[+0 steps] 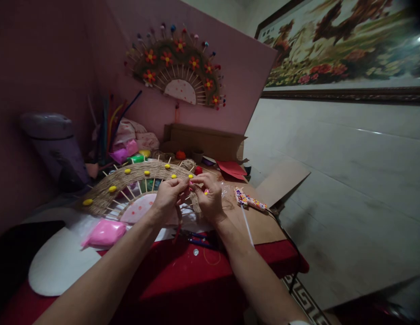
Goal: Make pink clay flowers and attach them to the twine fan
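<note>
My left hand (pixel 171 195) and my right hand (pixel 210 198) meet above the right part of a twine-wrapped fan (pixel 104 181). Their fingertips pinch a small piece of pink clay (pixel 191 183), mostly covered by the fingers. Yellow dots (pixel 113 188) are spaced along the fan's twine band, and thin sticks poke out past its edge. At the fan's base is a half-round of pale fabric with red dots (pixel 138 208), partly behind my left hand. In front of the fan, left of my left forearm, lies a bag of bright pink clay (pixel 105 232).
Blue-handled pliers (pixel 201 239) lie on the red tablecloth (pixel 182 289) below my hands. Cardboard (pixel 264 225) with a glue gun (pixel 250 199) is at right. A white disc (pixel 61 266) sits front left. A finished flowered fan (pixel 177 67) hangs on the pink wall behind.
</note>
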The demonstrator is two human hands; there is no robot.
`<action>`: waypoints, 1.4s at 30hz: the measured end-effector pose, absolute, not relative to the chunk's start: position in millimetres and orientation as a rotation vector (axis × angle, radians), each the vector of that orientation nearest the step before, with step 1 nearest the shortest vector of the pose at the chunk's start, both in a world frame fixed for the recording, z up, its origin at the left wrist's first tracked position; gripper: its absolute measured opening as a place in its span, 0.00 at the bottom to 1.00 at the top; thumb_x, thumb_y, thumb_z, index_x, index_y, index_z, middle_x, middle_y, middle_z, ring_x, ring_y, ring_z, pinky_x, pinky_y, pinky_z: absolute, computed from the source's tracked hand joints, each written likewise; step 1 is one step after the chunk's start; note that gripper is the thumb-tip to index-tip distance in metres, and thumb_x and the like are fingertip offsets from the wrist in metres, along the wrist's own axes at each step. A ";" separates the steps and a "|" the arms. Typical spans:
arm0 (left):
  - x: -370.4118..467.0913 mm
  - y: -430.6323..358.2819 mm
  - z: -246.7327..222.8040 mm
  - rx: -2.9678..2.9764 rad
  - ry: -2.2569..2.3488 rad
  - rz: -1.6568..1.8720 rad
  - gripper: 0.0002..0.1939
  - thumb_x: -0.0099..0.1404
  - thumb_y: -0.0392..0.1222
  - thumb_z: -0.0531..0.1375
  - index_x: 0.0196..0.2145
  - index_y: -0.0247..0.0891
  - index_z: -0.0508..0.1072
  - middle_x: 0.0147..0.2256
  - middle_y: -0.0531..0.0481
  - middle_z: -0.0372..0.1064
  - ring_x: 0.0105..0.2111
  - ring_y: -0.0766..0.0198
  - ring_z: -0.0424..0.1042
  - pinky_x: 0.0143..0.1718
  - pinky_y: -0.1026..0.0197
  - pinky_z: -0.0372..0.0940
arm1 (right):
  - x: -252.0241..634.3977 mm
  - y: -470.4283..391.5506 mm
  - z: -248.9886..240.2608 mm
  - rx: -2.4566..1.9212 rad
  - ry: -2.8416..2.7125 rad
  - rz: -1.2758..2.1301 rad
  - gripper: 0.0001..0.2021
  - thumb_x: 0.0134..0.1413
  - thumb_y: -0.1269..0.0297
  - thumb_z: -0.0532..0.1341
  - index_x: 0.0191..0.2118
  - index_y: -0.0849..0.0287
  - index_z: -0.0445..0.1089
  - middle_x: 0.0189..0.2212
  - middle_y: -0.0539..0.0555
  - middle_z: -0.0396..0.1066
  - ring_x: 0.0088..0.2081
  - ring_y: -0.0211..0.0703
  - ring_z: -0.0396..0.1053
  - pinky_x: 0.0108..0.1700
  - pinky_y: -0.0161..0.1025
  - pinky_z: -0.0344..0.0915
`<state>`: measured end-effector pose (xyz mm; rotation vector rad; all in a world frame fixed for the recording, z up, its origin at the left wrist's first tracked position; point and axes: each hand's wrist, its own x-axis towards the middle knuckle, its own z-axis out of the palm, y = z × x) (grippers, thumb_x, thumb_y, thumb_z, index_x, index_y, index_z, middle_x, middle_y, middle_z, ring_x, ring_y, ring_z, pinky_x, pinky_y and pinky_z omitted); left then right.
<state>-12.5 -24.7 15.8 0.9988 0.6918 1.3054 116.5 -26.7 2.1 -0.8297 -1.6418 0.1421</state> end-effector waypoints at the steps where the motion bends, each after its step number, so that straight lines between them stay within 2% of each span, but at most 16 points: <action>1: -12.5 -24.7 15.9 1.007 0.691 1.313 0.22 0.40 0.52 0.71 0.20 0.29 0.72 0.15 0.54 0.60 0.14 0.77 0.54 0.13 0.71 0.44 | 116.5 -26.4 1.9 -0.826 -1.650 0.148 0.03 0.55 0.65 0.61 0.35 0.57 0.71 0.33 0.52 0.69 0.38 0.40 0.67 0.36 0.37 0.64; 6: -12.6 -25.1 16.2 0.995 0.712 1.316 0.22 0.40 0.54 0.71 0.20 0.30 0.72 0.16 0.53 0.62 0.14 0.76 0.56 0.13 0.71 0.46 | 116.3 -25.4 0.6 -0.832 -1.637 0.153 0.03 0.55 0.65 0.60 0.33 0.57 0.71 0.33 0.52 0.69 0.38 0.40 0.67 0.35 0.37 0.63; 10: -12.9 -25.1 15.7 1.047 0.693 1.339 0.21 0.40 0.51 0.71 0.18 0.30 0.71 0.14 0.55 0.59 0.13 0.77 0.53 0.13 0.71 0.44 | 116.5 -26.1 0.9 -0.829 -1.651 0.163 0.03 0.55 0.65 0.60 0.35 0.57 0.71 0.33 0.52 0.69 0.37 0.40 0.67 0.35 0.37 0.63; 14: -12.8 -23.9 14.6 1.014 0.705 1.324 0.22 0.43 0.54 0.70 0.19 0.30 0.71 0.16 0.53 0.61 0.14 0.76 0.55 0.13 0.71 0.44 | 116.5 -26.9 1.8 -0.849 -1.649 0.162 0.04 0.56 0.64 0.60 0.32 0.57 0.71 0.32 0.52 0.69 0.37 0.40 0.67 0.36 0.37 0.63; 19: -13.2 -22.9 14.4 1.018 0.697 1.339 0.21 0.40 0.51 0.71 0.19 0.29 0.71 0.15 0.54 0.61 0.14 0.77 0.54 0.13 0.71 0.44 | 116.2 -27.3 2.8 -0.850 -1.678 0.163 0.04 0.56 0.65 0.60 0.34 0.57 0.71 0.32 0.52 0.69 0.36 0.40 0.66 0.35 0.37 0.63; 23: -13.4 -22.5 13.7 0.965 0.682 1.311 0.22 0.43 0.53 0.70 0.21 0.29 0.72 0.17 0.51 0.64 0.14 0.75 0.57 0.14 0.71 0.46 | 116.1 -27.3 3.3 -0.847 -1.636 0.162 0.05 0.56 0.63 0.60 0.32 0.58 0.70 0.31 0.52 0.70 0.36 0.40 0.67 0.35 0.36 0.63; 28: -13.4 -23.4 13.6 0.971 0.647 1.300 0.20 0.42 0.50 0.71 0.19 0.30 0.70 0.15 0.53 0.61 0.14 0.76 0.55 0.14 0.70 0.46 | 117.0 -27.3 2.6 -0.863 -1.651 0.184 0.04 0.56 0.64 0.60 0.34 0.57 0.71 0.33 0.52 0.70 0.36 0.40 0.67 0.34 0.36 0.63; 31: -13.0 -24.3 15.0 0.954 0.663 1.307 0.21 0.43 0.52 0.70 0.20 0.30 0.70 0.16 0.52 0.62 0.14 0.76 0.56 0.14 0.71 0.46 | 117.2 -26.9 2.1 -0.873 -1.651 0.185 0.05 0.56 0.63 0.60 0.34 0.57 0.71 0.32 0.52 0.70 0.36 0.40 0.67 0.35 0.36 0.63; 37: -13.1 -24.3 16.0 1.012 0.695 1.343 0.21 0.38 0.49 0.72 0.19 0.29 0.71 0.15 0.54 0.61 0.14 0.77 0.54 0.13 0.71 0.44 | 116.7 -27.3 2.5 -0.877 -1.661 0.152 0.04 0.56 0.64 0.60 0.33 0.57 0.70 0.32 0.52 0.69 0.36 0.40 0.66 0.36 0.37 0.63; 42: -12.9 -23.9 15.4 0.986 0.708 1.329 0.21 0.40 0.52 0.71 0.21 0.30 0.72 0.16 0.53 0.62 0.14 0.76 0.56 0.13 0.72 0.45 | 116.8 -27.7 2.6 -0.864 -1.660 0.142 0.05 0.57 0.63 0.59 0.32 0.57 0.70 0.31 0.52 0.69 0.37 0.41 0.67 0.36 0.37 0.63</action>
